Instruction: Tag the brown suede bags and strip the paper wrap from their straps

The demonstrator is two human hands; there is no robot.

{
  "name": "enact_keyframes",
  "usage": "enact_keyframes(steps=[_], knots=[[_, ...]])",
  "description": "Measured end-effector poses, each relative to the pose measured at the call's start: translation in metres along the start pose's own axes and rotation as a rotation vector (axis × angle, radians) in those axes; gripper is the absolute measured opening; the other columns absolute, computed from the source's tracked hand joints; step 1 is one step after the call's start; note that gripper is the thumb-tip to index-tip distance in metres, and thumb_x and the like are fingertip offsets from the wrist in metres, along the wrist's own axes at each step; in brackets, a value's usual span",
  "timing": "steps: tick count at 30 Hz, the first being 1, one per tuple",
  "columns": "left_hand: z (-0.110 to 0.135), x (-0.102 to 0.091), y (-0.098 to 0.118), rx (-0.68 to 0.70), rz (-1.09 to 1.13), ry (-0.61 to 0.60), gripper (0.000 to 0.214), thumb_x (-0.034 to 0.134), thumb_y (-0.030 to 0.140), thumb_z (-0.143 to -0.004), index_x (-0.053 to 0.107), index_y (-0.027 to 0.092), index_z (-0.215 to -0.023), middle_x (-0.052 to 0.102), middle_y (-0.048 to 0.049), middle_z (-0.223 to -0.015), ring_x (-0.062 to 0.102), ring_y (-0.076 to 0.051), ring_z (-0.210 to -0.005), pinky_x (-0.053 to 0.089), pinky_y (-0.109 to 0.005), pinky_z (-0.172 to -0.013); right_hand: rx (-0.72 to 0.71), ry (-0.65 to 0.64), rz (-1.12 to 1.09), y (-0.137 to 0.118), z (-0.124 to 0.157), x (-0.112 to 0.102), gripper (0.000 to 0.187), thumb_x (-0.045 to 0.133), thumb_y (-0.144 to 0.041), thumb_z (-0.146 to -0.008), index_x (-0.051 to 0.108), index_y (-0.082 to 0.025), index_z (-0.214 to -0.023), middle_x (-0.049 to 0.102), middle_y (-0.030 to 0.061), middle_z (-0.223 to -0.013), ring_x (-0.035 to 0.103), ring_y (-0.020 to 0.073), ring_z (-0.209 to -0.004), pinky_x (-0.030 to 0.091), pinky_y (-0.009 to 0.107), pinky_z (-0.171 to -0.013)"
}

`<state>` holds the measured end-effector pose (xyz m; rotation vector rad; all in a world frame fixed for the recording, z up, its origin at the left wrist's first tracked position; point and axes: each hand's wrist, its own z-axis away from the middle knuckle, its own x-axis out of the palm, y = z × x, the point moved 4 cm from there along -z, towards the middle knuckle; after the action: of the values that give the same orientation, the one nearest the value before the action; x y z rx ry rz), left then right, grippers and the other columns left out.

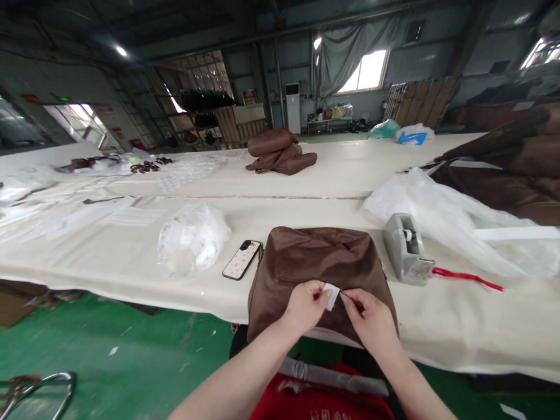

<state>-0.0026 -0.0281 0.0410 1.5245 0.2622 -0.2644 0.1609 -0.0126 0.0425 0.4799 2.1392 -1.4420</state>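
A brown fabric bag (315, 262) lies at the near edge of the long white table (131, 268). My left hand (306, 303) pinches a small white tag (331, 296) over the bag's front. My right hand (370, 318) is closed in a pinch just right of the tag, on something small and dark at the bag's zipper line that I cannot make out. Both hands rest on the bag.
A grey tape dispenser (406, 248) with a red strap (468, 278) sits right of the bag. A phone (241, 259) and a crumpled plastic bag (192, 239) lie to the left. Clear plastic sheeting (459, 216) and brown fabric (503, 175) fill the right; folded brown fabric (280, 151) lies farther back.
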Motion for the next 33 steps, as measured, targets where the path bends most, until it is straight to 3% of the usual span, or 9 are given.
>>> enact_keyframes(steps=[3,6,13,17,21,24,28,33], knots=[[0.006,0.000,0.005,-0.008,-0.112,0.011,0.021,0.052,0.031,-0.082,0.066,0.016,-0.077,0.068,-0.0027,-0.069,0.062,-0.015,-0.062,0.045,-0.022,-0.058,0.047,0.025,-0.014,0.002,0.000,-0.005,0.025,0.052,-0.040,-0.087,0.068,-0.022,-0.080,0.070,0.0027,-0.076,0.064,0.0179,-0.067,0.047,0.027,-0.065],[0.007,0.004,0.011,0.002,-0.203,0.021,0.021,0.052,0.028,-0.080,0.066,0.017,-0.069,0.068,-0.0024,-0.068,0.062,-0.015,-0.061,0.044,-0.022,-0.057,0.000,0.074,0.035,0.000,0.001,-0.008,0.027,0.052,-0.041,-0.087,0.068,-0.021,-0.080,0.070,0.0032,-0.077,0.064,0.0173,-0.067,0.047,0.026,-0.064],[-0.001,0.017,0.015,0.024,-0.093,0.054,0.021,0.047,0.020,-0.078,0.064,0.017,-0.067,0.065,-0.0009,-0.063,0.059,-0.013,-0.057,0.043,-0.021,-0.054,-0.271,0.136,0.259,-0.017,0.008,0.000,0.023,0.046,-0.030,-0.092,0.066,-0.019,-0.086,0.069,0.0057,-0.079,0.063,0.0166,-0.069,0.045,0.027,-0.068],[-0.004,0.022,0.006,-0.060,-0.002,0.059,0.028,0.046,0.032,-0.084,0.064,0.016,-0.070,0.065,-0.0021,-0.064,0.061,-0.015,-0.058,0.046,-0.021,-0.054,-0.299,0.106,0.282,-0.019,0.013,0.004,0.021,0.046,-0.025,-0.090,0.065,-0.019,-0.091,0.068,0.0060,-0.080,0.063,0.0171,-0.070,0.045,0.027,-0.067],[-0.006,0.023,0.002,-0.057,-0.005,0.066,0.030,0.049,0.037,-0.084,0.063,0.016,-0.069,0.064,-0.0026,-0.062,0.061,-0.015,-0.058,0.047,-0.022,-0.054,-0.209,0.020,0.121,-0.013,0.013,0.004,0.021,0.046,-0.025,-0.088,0.067,-0.021,-0.088,0.069,0.0048,-0.082,0.064,0.0177,-0.073,0.047,0.027,-0.069],[-0.006,0.025,0.001,-0.090,0.077,0.047,0.026,0.049,0.034,-0.084,0.063,0.016,-0.072,0.066,-0.0035,-0.065,0.063,-0.016,-0.059,0.049,-0.023,-0.056,-0.025,-0.039,-0.052,-0.001,0.009,0.001,0.023,0.048,-0.033,-0.088,0.067,-0.022,-0.085,0.070,0.0039,-0.082,0.065,0.0176,-0.072,0.049,0.027,-0.070],[-0.004,0.026,0.003,-0.143,0.164,0.015,0.021,0.048,0.031,-0.086,0.062,0.016,-0.082,0.069,-0.0051,-0.075,0.066,-0.017,-0.066,0.052,-0.024,-0.060,0.280,-0.194,-0.229,0.014,0.002,0.005,0.030,0.047,-0.045,-0.086,0.064,-0.020,-0.080,0.065,0.0005,-0.065,0.057,0.0130,-0.046,0.044,0.024,-0.047],[-0.001,0.018,0.019,0.019,-0.250,0.052,0.021,0.044,0.025,-0.088,0.059,0.018,-0.075,0.067,-0.0045,-0.073,0.063,-0.017,-0.067,0.046,-0.024,-0.062,0.373,-0.224,-0.470,0.009,-0.006,0.017,0.022,0.052,-0.039,-0.078,0.058,-0.018,-0.072,0.060,-0.0019,-0.058,0.049,0.0087,-0.039,0.034,0.019,-0.037]])
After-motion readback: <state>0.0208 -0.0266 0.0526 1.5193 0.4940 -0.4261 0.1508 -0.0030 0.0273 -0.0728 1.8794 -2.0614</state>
